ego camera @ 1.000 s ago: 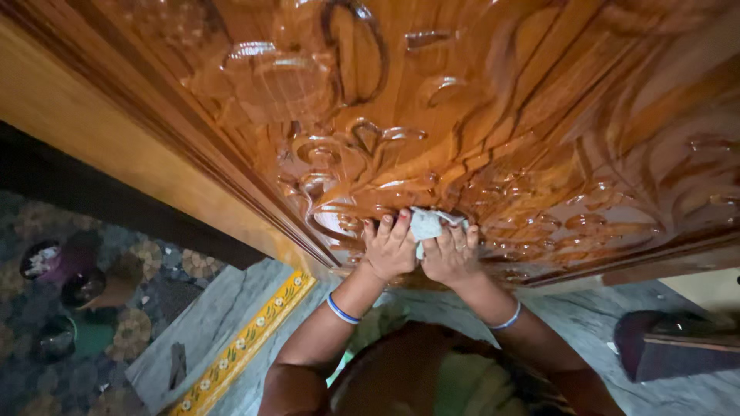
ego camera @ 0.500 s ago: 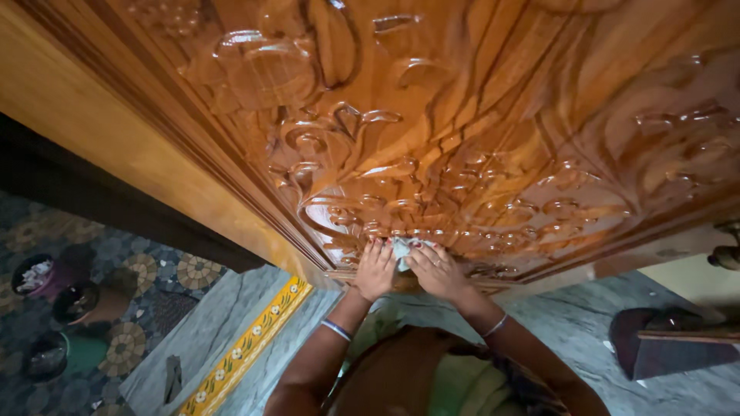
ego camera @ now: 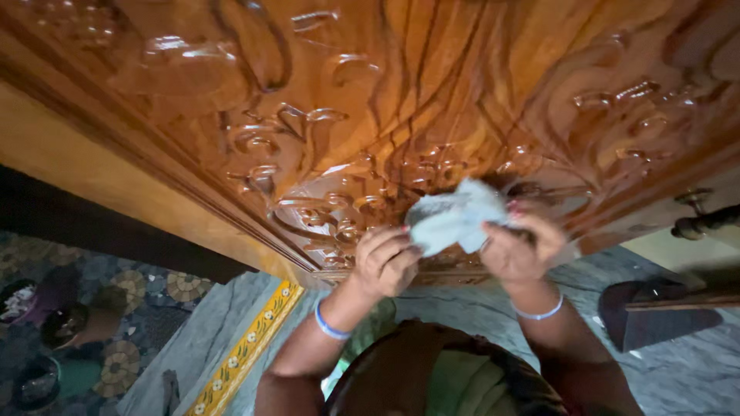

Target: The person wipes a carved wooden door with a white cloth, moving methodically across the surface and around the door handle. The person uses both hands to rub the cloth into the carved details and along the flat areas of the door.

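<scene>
Holding pale cloth (ego camera: 455,218) stretched sideways | left hand (ego camera: 385,260) | right hand (ego camera: 518,246)

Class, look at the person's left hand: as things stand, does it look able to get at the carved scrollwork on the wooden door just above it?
Probably yes. The left hand grips the pale cloth right beside the carved scrollwork, and nothing lies between them.

Two hands were up, the left hand (ego camera: 385,262) and right hand (ego camera: 518,246), sharing one pale cloth (ego camera: 453,218); two bangles, one per wrist; three pots sat far left of them.
</scene>
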